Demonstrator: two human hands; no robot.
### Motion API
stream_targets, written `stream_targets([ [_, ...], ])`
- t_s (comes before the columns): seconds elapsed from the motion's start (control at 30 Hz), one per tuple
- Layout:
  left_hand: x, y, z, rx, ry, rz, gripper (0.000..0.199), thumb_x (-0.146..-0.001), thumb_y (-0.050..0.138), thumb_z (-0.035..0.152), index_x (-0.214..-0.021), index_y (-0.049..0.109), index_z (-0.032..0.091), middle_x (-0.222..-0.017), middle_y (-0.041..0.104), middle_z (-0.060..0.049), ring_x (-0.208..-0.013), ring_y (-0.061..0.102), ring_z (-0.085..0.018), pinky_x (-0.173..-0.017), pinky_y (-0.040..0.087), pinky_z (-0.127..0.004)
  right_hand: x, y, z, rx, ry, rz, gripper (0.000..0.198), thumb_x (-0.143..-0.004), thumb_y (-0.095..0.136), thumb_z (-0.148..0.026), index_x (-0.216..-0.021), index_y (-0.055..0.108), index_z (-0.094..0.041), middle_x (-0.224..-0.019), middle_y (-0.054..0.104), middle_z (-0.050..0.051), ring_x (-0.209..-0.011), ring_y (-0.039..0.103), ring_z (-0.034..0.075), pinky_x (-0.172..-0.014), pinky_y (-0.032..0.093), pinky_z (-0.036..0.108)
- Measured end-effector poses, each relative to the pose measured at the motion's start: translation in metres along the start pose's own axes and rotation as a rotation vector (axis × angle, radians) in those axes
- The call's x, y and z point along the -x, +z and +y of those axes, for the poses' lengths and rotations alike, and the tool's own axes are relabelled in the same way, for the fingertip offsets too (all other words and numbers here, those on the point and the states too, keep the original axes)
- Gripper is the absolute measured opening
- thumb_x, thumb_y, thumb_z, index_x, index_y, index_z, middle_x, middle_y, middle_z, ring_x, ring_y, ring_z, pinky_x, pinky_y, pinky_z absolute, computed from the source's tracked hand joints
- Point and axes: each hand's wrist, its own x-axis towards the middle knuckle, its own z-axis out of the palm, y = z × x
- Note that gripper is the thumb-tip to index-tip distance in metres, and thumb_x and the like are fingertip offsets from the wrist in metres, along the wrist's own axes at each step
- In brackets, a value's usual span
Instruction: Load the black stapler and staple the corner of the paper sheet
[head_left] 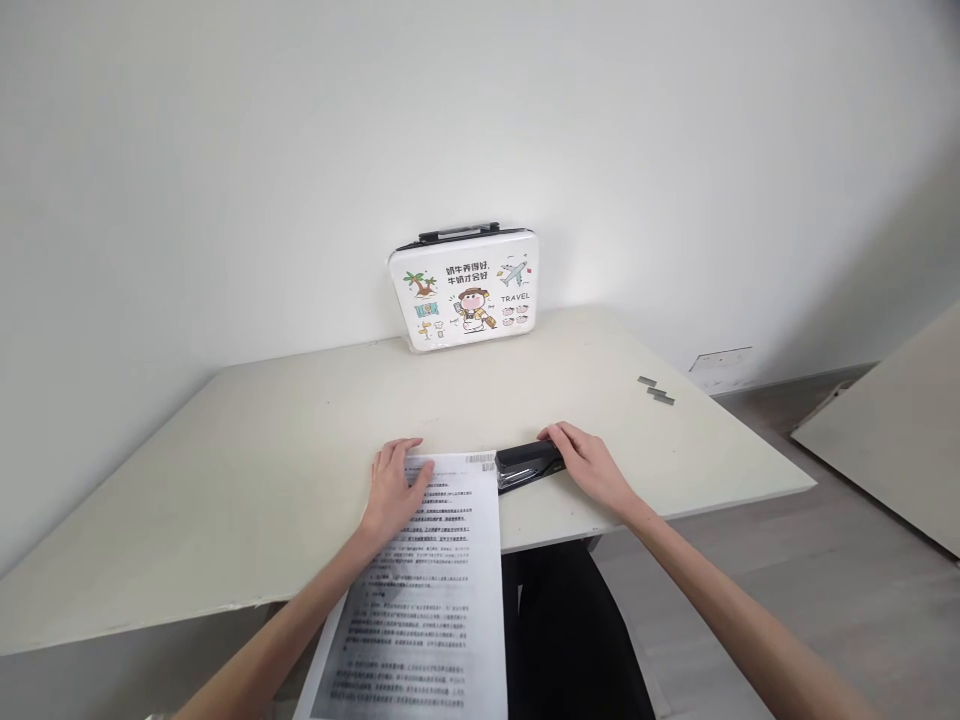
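Note:
Printed paper [442, 580] lies at the front of the table, its lower part extending past the front edge. My left hand [394, 485] holds it at the upper left, thumb over the print and fingers along the edge. A black stapler [529, 463] lies on the tabletop with its front end at the paper's top right corner. Around the back end of the stapler is my right hand [589, 465], gripping it. Whether the corner sits inside the stapler's jaw, I cannot tell.
A white carry case [469, 330] with cartoon prints stands at the back against the wall. Several short strips of staples [656, 391] lie on the right of the pale table [225, 480]. A white panel [892, 430] stands on the floor at far right.

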Motion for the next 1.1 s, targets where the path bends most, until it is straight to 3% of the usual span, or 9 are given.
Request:
stream_targets([
  [0.13, 0.009, -0.002, 0.013, 0.084, -0.04, 0.039, 0.038, -0.1, 0.052, 0.039, -0.135, 0.052, 0.024, -0.143, 0.049, -0.014, -0.139, 0.045, -0.032, -0.114, 0.043, -0.054, 0.0, 0.0, -0.001, -0.007, 0.003, -0.002, 0.049, -0.106, 0.034, -0.057, -0.101, 0.073, -0.027, -0.098, 0.076, 0.004, -0.093, 0.066, 0.024, -0.085, 0.047, 0.035],
  [0.2, 0.014, -0.004, 0.023, 0.099, 0.027, 0.017, 0.033, -0.102, 0.049, 0.035, -0.132, 0.053, 0.024, -0.144, 0.049, -0.014, -0.14, 0.045, -0.032, -0.112, 0.046, -0.054, 0.0, -0.001, -0.002, -0.003, 0.001, 0.0, 0.049, -0.107, 0.034, -0.057, -0.099, 0.073, -0.027, -0.097, 0.076, 0.003, -0.092, 0.066, 0.024, -0.085, 0.047, 0.035],
  [0.37, 0.018, -0.015, 0.044, 0.047, 0.403, -0.308, 0.029, -0.107, 0.046, 0.036, -0.132, 0.059, 0.03, -0.152, 0.05, -0.007, -0.15, 0.036, -0.03, -0.123, 0.036, -0.056, 0.0, -0.001, -0.001, 0.003, 0.011, -0.002, 0.051, -0.106, 0.034, -0.058, -0.099, 0.072, -0.027, -0.097, 0.076, 0.004, -0.093, 0.067, 0.025, -0.085, 0.049, 0.035],
  [0.53, 0.016, -0.02, 0.053, 0.007, 0.545, -0.493, 0.041, -0.11, 0.041, 0.043, -0.15, 0.051, 0.037, -0.168, 0.035, -0.001, -0.158, 0.027, -0.028, -0.127, 0.032, -0.055, 0.001, -0.001, 0.0, 0.002, 0.016, -0.002, 0.051, -0.106, 0.034, -0.059, -0.097, 0.071, -0.026, -0.099, 0.076, 0.004, -0.095, 0.066, 0.025, -0.086, 0.048, 0.035],
  [0.7, 0.027, -0.01, 0.055, -0.071, 0.593, -0.465, 0.046, -0.112, 0.035, 0.037, -0.158, 0.042, 0.038, -0.173, 0.027, 0.001, -0.16, 0.022, -0.024, -0.131, 0.022, -0.056, 0.0, -0.001, 0.001, 0.009, 0.021, -0.007, 0.05, -0.106, 0.036, -0.059, -0.104, 0.073, -0.026, -0.101, 0.076, 0.004, -0.096, 0.067, 0.024, -0.087, 0.048, 0.034],
  [0.87, 0.04, 0.0, 0.055, -0.091, 0.597, -0.384, 0.045, -0.111, 0.04, 0.037, -0.156, 0.046, 0.037, -0.174, 0.022, 0.002, -0.161, 0.019, -0.026, -0.131, 0.024, -0.054, -0.005, -0.002, 0.0, 0.074, 0.033, -0.068, 0.048, -0.105, 0.037, -0.059, -0.104, 0.073, -0.026, -0.11, 0.077, 0.005, -0.101, 0.068, 0.025, -0.089, 0.049, 0.035],
  [0.97, 0.047, 0.006, 0.058, -0.097, 0.59, -0.356, 0.046, -0.112, 0.038, 0.036, -0.158, 0.043, 0.037, -0.174, 0.02, 0.001, -0.161, 0.018, -0.026, -0.131, 0.025, -0.053, -0.011, 0.001, -0.01, 0.213, -0.019, -0.076, 0.048, -0.105, 0.036, -0.059, -0.102, 0.071, -0.026, -0.111, 0.077, 0.006, -0.1, 0.068, 0.026, -0.09, 0.049, 0.038],
  [1.1, 0.056, 0.016, 0.063, -0.102, 0.576, -0.29, 0.049, -0.112, 0.036, 0.034, -0.161, 0.038, 0.036, -0.175, 0.015, 0.0, -0.161, 0.015, -0.028, -0.131, 0.025, -0.054, -0.018, 0.012, -0.035, 0.371, -0.138, -0.087, 0.043, -0.107, 0.034, -0.054, -0.112, 0.067, -0.027, -0.124, 0.073, 0.007, -0.114, 0.065, 0.028, -0.104, 0.043, 0.043],
])
